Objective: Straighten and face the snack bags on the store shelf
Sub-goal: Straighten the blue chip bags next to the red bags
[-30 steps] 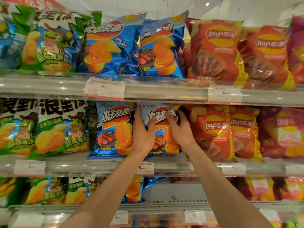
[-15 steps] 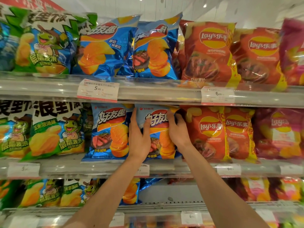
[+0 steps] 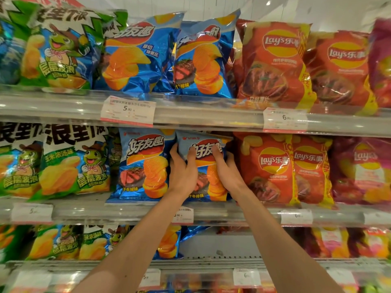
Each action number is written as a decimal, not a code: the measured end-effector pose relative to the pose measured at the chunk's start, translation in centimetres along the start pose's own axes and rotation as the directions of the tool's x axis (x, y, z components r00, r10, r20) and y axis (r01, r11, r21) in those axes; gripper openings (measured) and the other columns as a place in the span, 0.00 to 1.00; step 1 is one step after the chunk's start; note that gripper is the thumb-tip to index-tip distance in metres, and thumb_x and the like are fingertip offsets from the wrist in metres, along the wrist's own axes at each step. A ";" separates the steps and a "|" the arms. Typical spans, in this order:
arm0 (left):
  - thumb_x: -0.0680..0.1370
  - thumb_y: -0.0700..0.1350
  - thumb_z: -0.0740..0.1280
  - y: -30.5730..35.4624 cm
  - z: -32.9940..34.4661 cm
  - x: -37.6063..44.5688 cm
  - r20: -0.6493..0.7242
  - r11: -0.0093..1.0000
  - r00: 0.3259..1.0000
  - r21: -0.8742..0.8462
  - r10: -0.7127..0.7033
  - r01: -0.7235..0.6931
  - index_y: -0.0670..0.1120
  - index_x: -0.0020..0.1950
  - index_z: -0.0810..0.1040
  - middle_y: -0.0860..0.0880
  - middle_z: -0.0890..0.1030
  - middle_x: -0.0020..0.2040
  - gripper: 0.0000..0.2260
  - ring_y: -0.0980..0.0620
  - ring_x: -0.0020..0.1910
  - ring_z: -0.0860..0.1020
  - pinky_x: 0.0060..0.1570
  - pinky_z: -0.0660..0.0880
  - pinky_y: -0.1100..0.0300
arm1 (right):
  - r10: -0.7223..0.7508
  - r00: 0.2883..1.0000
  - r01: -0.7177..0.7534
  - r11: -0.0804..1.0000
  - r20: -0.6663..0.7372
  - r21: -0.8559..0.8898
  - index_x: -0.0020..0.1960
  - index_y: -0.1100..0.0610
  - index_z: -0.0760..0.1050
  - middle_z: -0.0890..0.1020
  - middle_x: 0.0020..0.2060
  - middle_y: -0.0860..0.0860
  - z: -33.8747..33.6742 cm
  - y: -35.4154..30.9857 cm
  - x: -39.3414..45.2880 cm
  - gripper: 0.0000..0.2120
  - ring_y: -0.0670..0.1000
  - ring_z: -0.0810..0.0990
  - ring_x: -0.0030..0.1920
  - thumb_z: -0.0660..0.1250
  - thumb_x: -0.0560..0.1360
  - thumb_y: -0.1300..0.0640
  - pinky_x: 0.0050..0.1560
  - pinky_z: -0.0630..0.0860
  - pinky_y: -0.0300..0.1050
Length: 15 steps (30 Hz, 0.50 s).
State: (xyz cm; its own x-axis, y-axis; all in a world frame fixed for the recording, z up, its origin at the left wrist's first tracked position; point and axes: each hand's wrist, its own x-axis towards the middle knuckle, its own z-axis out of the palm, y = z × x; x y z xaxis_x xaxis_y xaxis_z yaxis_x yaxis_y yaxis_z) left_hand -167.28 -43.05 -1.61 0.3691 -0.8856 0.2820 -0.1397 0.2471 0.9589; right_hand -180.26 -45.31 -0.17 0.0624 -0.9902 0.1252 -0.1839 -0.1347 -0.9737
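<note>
On the middle shelf, both hands held the second blue bag, which stood between its blue twin on the left and the red bags on the right. The left hand gripped the bag's left edge, its grip closed with the thumb laid across the front and the fingers tucked behind; the right hand did the same at the right edge, thumb over the logo. Compared with a second earlier, the hands had barely shifted on the bag, but the bag itself looked squarer to the front and more upright, its logo facing out and its base resting at the shelf lip beside the twin (the view had also drifted, so part of the difference may be only the camera). That suggested this bag was nearly faced, and what probably remained was a last nudge flush with its neighbour before letting go. Elsewhere the work looked unfinished: on the top shelf the two blue bags leaned and overlapped, and the green bags to the left sat at slight angles.
</note>
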 end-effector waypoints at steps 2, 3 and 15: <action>0.82 0.61 0.57 0.0 0.1 0.0 0.009 1.000 1.000 -0.016 -0.004 0.004 0.54 0.80 0.52 0.49 0.71 0.72 0.29 0.48 0.68 0.73 0.64 0.71 0.54 | -0.024 0.998 0.023 1.000 -0.050 -0.014 0.75 0.51 0.60 0.73 0.63 0.45 0.1 0.2 -0.1 0.34 0.51 0.74 0.64 0.59 0.77 0.32 0.63 0.67 0.46; 0.83 0.59 0.57 0.1 0.1 -0.1 0.017 1.000 1.000 -0.021 -0.005 0.005 0.53 0.80 0.52 0.50 0.72 0.72 0.28 0.49 0.68 0.73 0.62 0.70 0.57 | -0.038 0.996 0.036 0.999 -0.082 -0.032 0.74 0.52 0.60 0.75 0.62 0.47 0.2 0.2 -0.3 0.34 0.53 0.75 0.64 0.59 0.77 0.32 0.64 0.69 0.48; 0.83 0.61 0.54 -0.4 -0.2 -0.6 0.088 0.992 0.991 0.074 0.097 -0.103 0.59 0.82 0.48 0.55 0.68 0.76 0.29 0.55 0.70 0.71 0.64 0.68 0.62 | -0.085 0.977 0.048 0.981 -0.194 -0.189 0.78 0.54 0.56 0.72 0.72 0.55 0.0 0.6 -0.6 0.44 0.60 0.71 0.71 0.52 0.74 0.25 0.70 0.67 0.56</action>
State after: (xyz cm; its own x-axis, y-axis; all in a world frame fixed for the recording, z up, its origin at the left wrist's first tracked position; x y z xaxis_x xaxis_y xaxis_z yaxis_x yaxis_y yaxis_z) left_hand -167.28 -42.53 -2.19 0.2718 -0.8886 0.3695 -0.2448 0.3075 0.9195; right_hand -180.40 -44.76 -0.85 -0.1139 -0.9635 0.2422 -0.3632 -0.1865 -0.9128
